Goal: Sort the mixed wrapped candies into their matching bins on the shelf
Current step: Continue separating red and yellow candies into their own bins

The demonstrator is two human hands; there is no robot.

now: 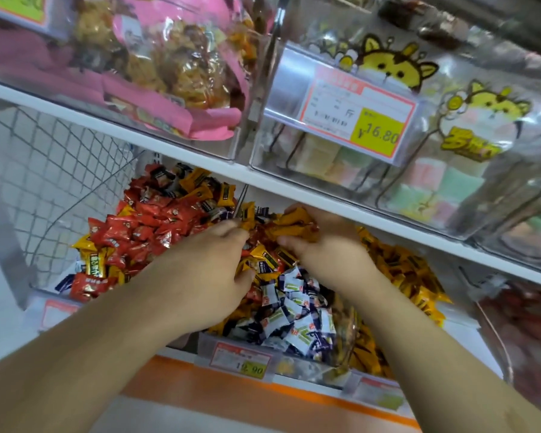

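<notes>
Wrapped candies fill clear bins on the lower shelf. Red candies pile in the left bin, white-and-navy candies lie in the middle bin, and yellow candies heap in the bin to the right. My right hand grips a bunch of yellow candies at the back of the middle bin. My left hand digs into the mixed candies beside it, fingers curled down among yellow wrappers; what they hold is hidden.
The white upper shelf hangs just above my hands, carrying clear bins of pink snack bags and pastel sweets with a 16.80 price tag. A wire mesh divider stands left. A 12.90 tag fronts the middle bin.
</notes>
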